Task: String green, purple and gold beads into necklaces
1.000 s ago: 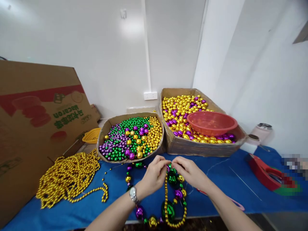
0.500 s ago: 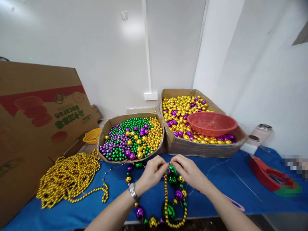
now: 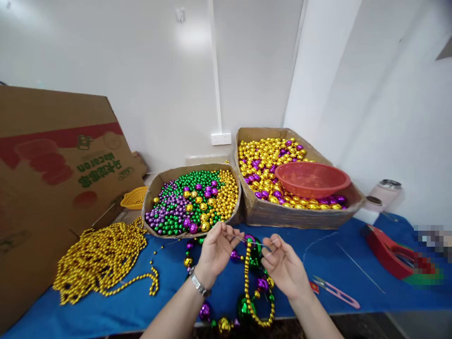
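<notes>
Head view: clock directions run from the gap between the two hands.
Big-bead necklace (image 3: 224, 326): purple, green and gold, from six to seven o'clock, partly hidden.
Gold bead string (image 3: 247, 282): hanging in a narrow loop at six o'clock; whether it is tied to the thread, I cannot tell.
Left hand (image 3: 217, 252): palm turned up, fingertips pinching one end of a thin thread (image 3: 254, 243).
Right hand (image 3: 284, 263): fingers curled, pinching the thread's other end; it stretches across the gap.
Pink snips (image 3: 339, 293): four o'clock, on the blue-covered surface (image 3: 173, 270).
Gold strands (image 3: 102, 263): heaped at nine o'clock.
Needle (image 3: 360, 266): three o'clock.
Smaller box (image 3: 165, 176): ten o'clock, filled with green, purple and gold beads.
Larger box (image 3: 300, 219): one to two o'clock, with gold and purple beads, a red basin (image 3: 310, 188) resting on them.
Socket (image 3: 221, 139): between eleven and twelve, on the wall (image 3: 158, 70).
</notes>
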The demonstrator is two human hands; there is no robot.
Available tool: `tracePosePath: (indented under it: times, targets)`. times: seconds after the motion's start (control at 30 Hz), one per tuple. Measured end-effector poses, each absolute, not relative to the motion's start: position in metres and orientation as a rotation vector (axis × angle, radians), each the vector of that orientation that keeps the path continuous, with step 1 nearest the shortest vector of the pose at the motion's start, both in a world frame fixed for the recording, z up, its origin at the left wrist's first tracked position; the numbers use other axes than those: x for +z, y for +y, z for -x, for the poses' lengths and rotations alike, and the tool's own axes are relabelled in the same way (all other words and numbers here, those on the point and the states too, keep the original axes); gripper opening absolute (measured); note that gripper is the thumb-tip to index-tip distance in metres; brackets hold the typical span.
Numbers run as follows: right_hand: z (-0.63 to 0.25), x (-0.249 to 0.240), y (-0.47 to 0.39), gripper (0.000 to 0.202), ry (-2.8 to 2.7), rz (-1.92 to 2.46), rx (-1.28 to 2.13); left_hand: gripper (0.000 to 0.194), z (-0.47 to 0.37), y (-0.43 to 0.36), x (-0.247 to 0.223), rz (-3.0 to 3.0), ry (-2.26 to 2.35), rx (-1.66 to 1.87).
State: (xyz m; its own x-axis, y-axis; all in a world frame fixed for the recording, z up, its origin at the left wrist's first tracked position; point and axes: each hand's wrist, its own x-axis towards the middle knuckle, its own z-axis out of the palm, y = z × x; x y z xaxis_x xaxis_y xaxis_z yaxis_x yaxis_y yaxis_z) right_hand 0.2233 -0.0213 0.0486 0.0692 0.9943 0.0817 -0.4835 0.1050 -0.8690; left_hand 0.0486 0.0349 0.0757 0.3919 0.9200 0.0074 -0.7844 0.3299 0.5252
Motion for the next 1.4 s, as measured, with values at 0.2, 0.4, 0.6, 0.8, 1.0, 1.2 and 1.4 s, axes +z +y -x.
tracePosePath:
  times: [0.2,0.4,0.6,0.8,1.0,1.2,1.4]
  targets:
    - [-0.218,0.039,-0.019,0.037,-0.864,0.835,1.275,0.027,-0.042,0.036,0.059,-0.557,0.429,1.181]
    - [-0.226,0.030,-0.027,0.033,-1.000,0.967,1.250,0.025,-0.033,0.036,0.050,-0.577,0.576,1.104]
    - [-0.267,0.058,-0.026,0.027,-1.555,1.253,0.809,0.038,-0.031,0.033,0.080,-1.051,0.731,0.907]
    - [-0.261,0.088,0.002,0.024,-1.932,1.216,0.308,0.029,-0.050,0.034,0.089,-1.361,0.807,0.716]
    - [-0.236,0.095,0.028,0.028,-2.037,1.062,0.197,0.027,-0.063,0.039,0.076,-1.236,0.800,0.829]
    - [-0.245,0.091,0.023,0.027,-1.931,1.107,0.144,0.027,-0.056,0.043,0.072,-1.019,0.883,1.045]
    - [-0.224,0.093,0.033,0.024,-2.018,1.034,0.277,0.025,-0.061,0.041,0.070,-1.407,0.809,0.805]
